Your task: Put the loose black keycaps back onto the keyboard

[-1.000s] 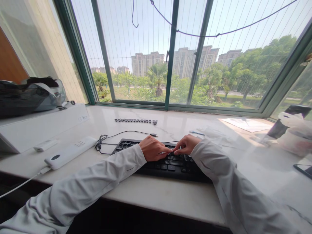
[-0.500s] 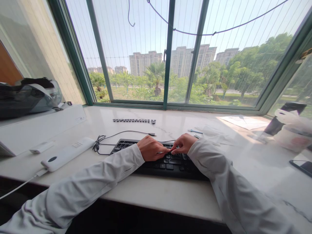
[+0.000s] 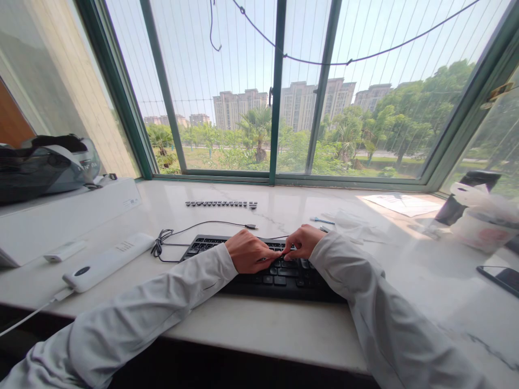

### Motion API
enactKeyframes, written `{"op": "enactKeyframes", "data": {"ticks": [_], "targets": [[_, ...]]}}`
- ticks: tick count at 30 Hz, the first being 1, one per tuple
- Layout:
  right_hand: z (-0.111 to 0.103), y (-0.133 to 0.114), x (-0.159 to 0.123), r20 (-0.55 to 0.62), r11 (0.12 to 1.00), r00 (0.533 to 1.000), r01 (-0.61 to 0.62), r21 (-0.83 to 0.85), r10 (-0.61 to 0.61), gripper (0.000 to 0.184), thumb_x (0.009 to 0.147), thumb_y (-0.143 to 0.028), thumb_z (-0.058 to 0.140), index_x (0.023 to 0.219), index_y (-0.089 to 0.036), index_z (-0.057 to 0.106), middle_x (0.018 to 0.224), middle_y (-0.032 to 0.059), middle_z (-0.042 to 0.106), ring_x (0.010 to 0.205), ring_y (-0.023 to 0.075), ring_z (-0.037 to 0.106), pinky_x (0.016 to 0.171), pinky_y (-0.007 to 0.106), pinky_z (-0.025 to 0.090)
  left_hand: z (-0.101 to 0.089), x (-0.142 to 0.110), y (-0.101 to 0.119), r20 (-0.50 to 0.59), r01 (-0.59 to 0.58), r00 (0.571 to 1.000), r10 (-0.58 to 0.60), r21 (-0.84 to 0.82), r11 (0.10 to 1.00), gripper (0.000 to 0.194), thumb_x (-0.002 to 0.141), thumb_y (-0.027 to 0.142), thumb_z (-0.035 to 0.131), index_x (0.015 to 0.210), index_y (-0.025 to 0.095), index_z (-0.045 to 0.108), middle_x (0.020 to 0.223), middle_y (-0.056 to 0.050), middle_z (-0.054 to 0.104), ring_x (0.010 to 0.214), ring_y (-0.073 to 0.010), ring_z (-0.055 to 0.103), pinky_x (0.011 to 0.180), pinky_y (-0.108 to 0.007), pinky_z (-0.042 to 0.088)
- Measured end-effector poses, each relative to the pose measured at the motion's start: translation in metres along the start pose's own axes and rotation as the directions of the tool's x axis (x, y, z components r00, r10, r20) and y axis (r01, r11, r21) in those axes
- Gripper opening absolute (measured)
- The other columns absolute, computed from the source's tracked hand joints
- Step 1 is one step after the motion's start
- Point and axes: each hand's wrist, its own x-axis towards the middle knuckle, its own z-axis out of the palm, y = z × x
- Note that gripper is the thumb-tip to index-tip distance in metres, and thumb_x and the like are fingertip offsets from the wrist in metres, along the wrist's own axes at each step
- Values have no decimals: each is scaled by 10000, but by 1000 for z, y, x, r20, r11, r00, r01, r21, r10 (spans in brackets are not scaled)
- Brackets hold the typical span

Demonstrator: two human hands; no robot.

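A black keyboard [image 3: 279, 281] lies on the white stone counter. Both hands are over its middle, with their fingertips meeting at the upper keys. My left hand [image 3: 248, 252] is closed, its fingers pressed together and pointing right. My right hand [image 3: 305, 241] is closed in a pinch from the other side. Whatever is between the fingertips is too small and covered to make out. Several removed keycaps [image 3: 221, 204] stand in a row behind the keyboard. The keyboard's left part shows bare key sockets. Its coiled black cable [image 3: 162, 240] ends in a USB plug [image 3: 251, 227].
On the left are a white power strip [image 3: 109, 261], a small white device [image 3: 65, 252] and a white box [image 3: 68, 221] bearing a dark bag-like item. To the right lie a blue tool [image 3: 323, 220], clear plastic [image 3: 352, 224], paper [image 3: 401, 203], a white container [image 3: 482, 229] and a phone [image 3: 500, 278].
The view has shifted slightly, so everything sits a little lower and further left. Both hands stay at the same spot on the keyboard, fingertips still together.
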Motion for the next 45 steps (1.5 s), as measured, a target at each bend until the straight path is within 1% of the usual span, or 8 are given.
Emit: {"op": "enactKeyframes", "data": {"ticks": [8, 14, 21, 34, 37, 40, 42, 45], "targets": [[-5, -6, -6, 15, 1000, 1000, 9, 1, -10, 234, 702, -414, 712, 857, -255, 788, 499, -55, 525, 517, 77, 433, 528, 196, 289, -6, 4, 12, 2, 66, 998, -66, 16, 998, 292, 825, 310, 492, 998, 299, 727, 613, 14, 691, 540, -121, 619, 458, -232, 255], [0, -7, -3, -10, 995, 996, -89, 38, 90, 330, 689, -505, 708, 832, -220, 788, 598, -15, 614, 577, 95, 486, 539, 201, 321, -11, 12, 19, 47, 110, 992, -113, 55, 992, 283, 801, 296, 487, 864, 264, 761, 546, -8, 669, 493, -144, 592, 462, -235, 259], [-2, -9, 1, 91, 963, 970, -235, 133, 225, 282, 697, -412, 731, 865, -190, 772, 572, -21, 577, 556, 96, 466, 534, 206, 332, -4, 12, 19, 17, 115, 993, -116, 61, 992, 304, 812, 296, 482, 703, 216, 754, 506, -36, 650, 455, -145, 575, 455, -247, 259], [-4, -19, 7, 173, 950, 942, -304, 73, 289, 176, 717, -326, 724, 797, -171, 747, 543, -53, 553, 558, 81, 467, 537, 187, 336, -5, 14, 20, -9, 107, 994, -107, 36, 994, 325, 823, 298, 478, 659, 199, 741, 519, -49, 657, 457, -139, 587, 445, -239, 257], [-4, -20, 8, 208, 949, 932, -313, 44, 298, 201, 759, -344, 709, 834, -158, 729, 632, -31, 610, 631, 97, 532, 590, 195, 395, -4, 15, 20, -4, 111, 994, -111, 37, 993, 315, 821, 300, 481, 682, 203, 746, 527, -49, 663, 466, -145, 596, 448, -239, 261], [-4, -20, 9, 260, 951, 918, -310, 3, 299, 261, 860, -371, 627, 981, -144, 670, 914, 24, 662, 821, 151, 608, 738, 285, 497, -4, 15, 20, 3, 115, 993, -115, 36, 993, 322, 829, 304, 472, 694, 209, 748, 541, -50, 669, 478, -152, 602, 452, -239, 278], [-4, -20, 10, 293, 952, 909, -306, -18, 297, 299, 906, -374, 570, 1101, -152, 613, 1111, 55, 621, 952, 193, 607, 818, 373, 520, -5, 15, 21, 7, 112, 994, -112, 38, 993, 318, 826, 303, 474, 699, 205, 749, 537, -53, 665, 479, -154, 602, 452, -237, 285], [-2, -18, 12, 318, 951, 899, -307, -34, 302, 332, 915, -368, 558, 1179, -168, 578, 1207, 69, 579, 1018, 216, 590, 850, 404, 518, -5, 15, 21, 10, 100, 995, -101, 47, 994, 301, 818, 300, 484, 730, 201, 754, 534, -55, 662, 470, -151, 594, 451, -234, 284]]}}
